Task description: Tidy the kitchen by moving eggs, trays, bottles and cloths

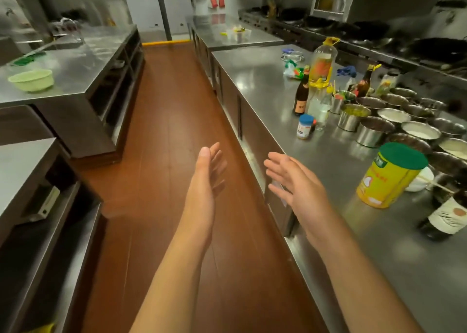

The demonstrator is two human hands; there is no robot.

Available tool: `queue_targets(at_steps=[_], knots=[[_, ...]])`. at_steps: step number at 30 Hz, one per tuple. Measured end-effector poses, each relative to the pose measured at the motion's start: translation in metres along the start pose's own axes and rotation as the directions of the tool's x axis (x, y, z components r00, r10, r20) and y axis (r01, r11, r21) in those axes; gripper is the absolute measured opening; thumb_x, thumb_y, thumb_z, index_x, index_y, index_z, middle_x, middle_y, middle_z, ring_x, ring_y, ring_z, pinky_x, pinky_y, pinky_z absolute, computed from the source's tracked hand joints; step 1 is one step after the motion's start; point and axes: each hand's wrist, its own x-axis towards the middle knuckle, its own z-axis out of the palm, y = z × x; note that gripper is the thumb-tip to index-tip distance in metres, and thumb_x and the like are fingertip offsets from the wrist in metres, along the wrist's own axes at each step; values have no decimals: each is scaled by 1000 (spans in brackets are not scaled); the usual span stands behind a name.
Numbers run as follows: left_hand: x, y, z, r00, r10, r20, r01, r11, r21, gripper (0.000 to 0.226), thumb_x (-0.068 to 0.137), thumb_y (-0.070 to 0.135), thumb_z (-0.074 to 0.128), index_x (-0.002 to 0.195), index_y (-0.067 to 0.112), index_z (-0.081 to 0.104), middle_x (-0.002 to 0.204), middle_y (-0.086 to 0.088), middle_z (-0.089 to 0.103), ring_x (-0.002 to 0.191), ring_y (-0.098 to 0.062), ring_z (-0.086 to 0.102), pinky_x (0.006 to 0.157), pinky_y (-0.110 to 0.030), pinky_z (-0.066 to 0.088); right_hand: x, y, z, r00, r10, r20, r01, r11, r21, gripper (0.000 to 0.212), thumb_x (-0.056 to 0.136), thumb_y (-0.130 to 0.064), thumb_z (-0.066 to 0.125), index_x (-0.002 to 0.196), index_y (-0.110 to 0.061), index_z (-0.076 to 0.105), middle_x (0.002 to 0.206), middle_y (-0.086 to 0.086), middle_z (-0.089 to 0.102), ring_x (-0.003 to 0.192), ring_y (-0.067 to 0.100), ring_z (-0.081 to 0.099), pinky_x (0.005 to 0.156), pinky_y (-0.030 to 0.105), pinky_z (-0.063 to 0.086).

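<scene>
1. Both hands are empty and held out over the floor of the aisle — the left hand (206, 181) with straight fingers, palm turned inward, the right hand (295, 186) with fingers spread and relaxed, just at the near edge of the long table (265, 80) on the right.
2. The bottles stand on that table, well ahead of the hands: a big oil bottle (322, 63), a dark sauce bottle (302, 92) in front of it, a clear bottle (319, 107) beside that, and a small blue-capped jar (305, 126) nearest the edge.
3. Closer in stand a yellow tin (389, 178) with a green lid and a dark wine bottle (447, 216), just beside the right forearm.
4. No eggs or trays can be made out; something blue (347, 71) behind the oil bottle may be a cloth, but it is too blurred to tell.
5. The step in hand looks like a reach for a bottle. To do it well, step nearer first — then grip low on the body, one bottle per hand.
6. Lift straight up, since the steel bowls (374, 131) crowd close on the right and a sideways swing could knock them.
</scene>
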Motion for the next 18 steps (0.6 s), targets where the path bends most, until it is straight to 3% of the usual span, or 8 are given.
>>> queue_targets(at_steps=[10,18], knots=[[132,-33,-49,992,-65,-108,72,995,64,69,86,74,29,143,40,48,141,21,55,127,1,54,105,-29,42,149,29,53,991,77,107,-84,995,62,40,102,-41,43,133,-23,59,128,-6,66,120,6,60,107,38,47],[293,-36,-53,974,-87,-210,115,985,127,58,85,71,29,133,44,49,129,27,55,125,-2,54,110,-35,40,327,23,96,959,119,259,-146,985,91,38,101,-42,46,132,-24,60,127,-7,67,119,5,61,108,38,46]])
